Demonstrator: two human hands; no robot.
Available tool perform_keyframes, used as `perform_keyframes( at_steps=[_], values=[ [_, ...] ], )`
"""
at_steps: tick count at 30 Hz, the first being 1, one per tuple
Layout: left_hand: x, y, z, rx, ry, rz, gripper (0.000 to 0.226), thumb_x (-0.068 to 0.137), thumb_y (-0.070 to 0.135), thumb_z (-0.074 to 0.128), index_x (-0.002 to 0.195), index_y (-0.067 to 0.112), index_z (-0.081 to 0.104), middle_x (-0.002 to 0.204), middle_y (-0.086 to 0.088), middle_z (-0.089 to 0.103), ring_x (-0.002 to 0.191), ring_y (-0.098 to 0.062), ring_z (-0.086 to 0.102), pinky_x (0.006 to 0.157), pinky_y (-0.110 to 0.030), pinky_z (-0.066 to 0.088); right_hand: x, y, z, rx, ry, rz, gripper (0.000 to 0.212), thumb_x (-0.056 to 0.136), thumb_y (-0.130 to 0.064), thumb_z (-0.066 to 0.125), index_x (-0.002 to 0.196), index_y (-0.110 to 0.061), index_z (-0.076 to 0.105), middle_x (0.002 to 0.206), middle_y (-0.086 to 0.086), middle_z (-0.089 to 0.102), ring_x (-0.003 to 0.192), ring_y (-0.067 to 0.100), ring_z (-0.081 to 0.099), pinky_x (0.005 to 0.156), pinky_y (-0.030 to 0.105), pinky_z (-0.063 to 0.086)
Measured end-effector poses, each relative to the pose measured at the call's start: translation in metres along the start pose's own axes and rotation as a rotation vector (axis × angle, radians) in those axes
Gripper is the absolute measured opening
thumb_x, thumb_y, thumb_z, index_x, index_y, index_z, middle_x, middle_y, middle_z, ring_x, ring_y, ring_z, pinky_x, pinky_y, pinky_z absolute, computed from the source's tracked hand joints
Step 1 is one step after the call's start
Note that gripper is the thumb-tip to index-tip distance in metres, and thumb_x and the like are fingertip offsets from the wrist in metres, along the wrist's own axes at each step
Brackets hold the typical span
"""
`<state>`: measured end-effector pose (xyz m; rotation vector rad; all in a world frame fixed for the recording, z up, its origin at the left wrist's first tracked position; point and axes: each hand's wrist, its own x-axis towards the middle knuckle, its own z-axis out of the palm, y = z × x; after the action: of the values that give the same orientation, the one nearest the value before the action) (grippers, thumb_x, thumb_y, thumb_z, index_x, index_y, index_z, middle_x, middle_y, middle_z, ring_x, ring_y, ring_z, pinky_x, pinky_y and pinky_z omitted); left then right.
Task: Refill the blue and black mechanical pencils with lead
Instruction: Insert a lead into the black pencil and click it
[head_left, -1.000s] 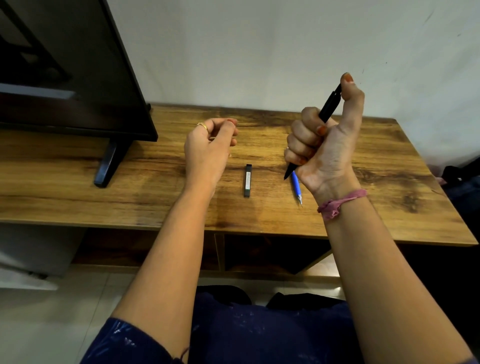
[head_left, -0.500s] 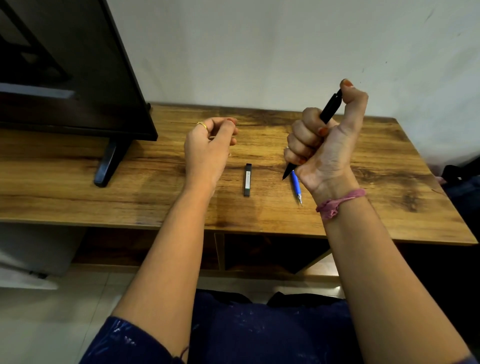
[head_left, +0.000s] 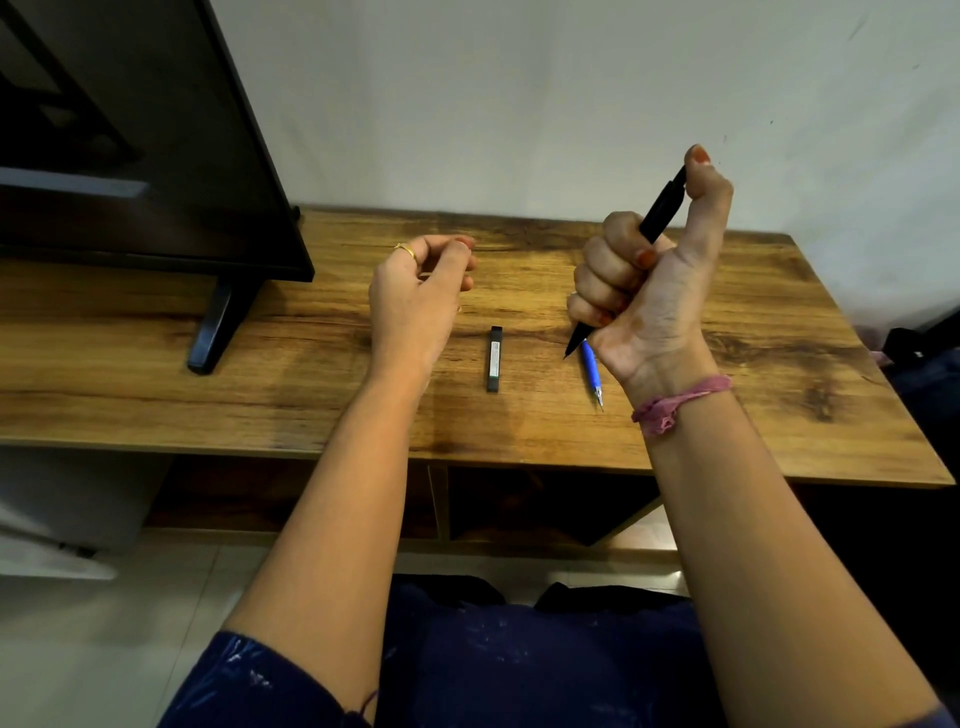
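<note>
Gripping the light, rigid black pencil (head_left: 655, 212) mid-barrel, the right hand (head_left: 644, 291) thumbs its cap; left hand (head_left: 415, 296) fingers curl, contents unclear.

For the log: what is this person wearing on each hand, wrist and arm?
Left hand: a thin gold ring on one finger. Right hand: orange-red polished nails and a frayed pink fabric band tied round the wrist. Both forearms are bare; a dark blue sleeve with pale flecks covers the left upper arm.

Right hand (head_left: 649, 291) fisted, thumb raised; left hand (head_left: 415, 296) lifted, fingers (head_left: 457, 254) seemingly pinched together.
</note>
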<state>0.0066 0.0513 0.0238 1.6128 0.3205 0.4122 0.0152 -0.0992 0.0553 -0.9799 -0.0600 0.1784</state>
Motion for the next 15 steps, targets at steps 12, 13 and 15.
perform_keyframes(
  at_steps=[12,13,15],
  values=[
    [0.0002,-0.0004,-0.0002,0.01,-0.011,-0.008,0.015,0.092,0.018,0.056,0.086,0.026,0.067,0.085,0.006,0.07,0.075,-0.004,0.063,0.079,-0.031,0.054,0.0063,0.0019,-0.0059,0.062,0.031,0.05,0.058,0.087,-0.072,0.033,0.054,-0.024,0.033,0.045,-0.01,0.023,0.042,0.01,0.012,0.04,0.024,0.012],
    [0.0,-0.0003,0.0,0.006,-0.01,-0.011,0.014,0.092,0.018,0.056,0.086,0.025,0.067,0.085,0.006,0.07,0.074,-0.004,0.063,0.079,-0.031,0.054,0.0071,0.0025,-0.0069,0.081,0.026,0.059,0.057,0.088,-0.07,0.032,0.056,-0.023,0.036,0.047,-0.01,0.023,0.044,0.009,0.013,0.04,0.024,0.013],
    [-0.0003,-0.0003,0.0001,0.001,-0.009,-0.016,0.014,0.092,0.018,0.056,0.086,0.025,0.067,0.086,0.005,0.07,0.074,-0.004,0.062,0.079,-0.031,0.054,0.0091,0.0038,-0.0092,0.117,0.018,0.07,0.049,0.09,-0.061,0.031,0.064,-0.021,0.043,0.051,-0.009,0.025,0.046,0.009,0.016,0.042,0.024,0.015]
  ],
)
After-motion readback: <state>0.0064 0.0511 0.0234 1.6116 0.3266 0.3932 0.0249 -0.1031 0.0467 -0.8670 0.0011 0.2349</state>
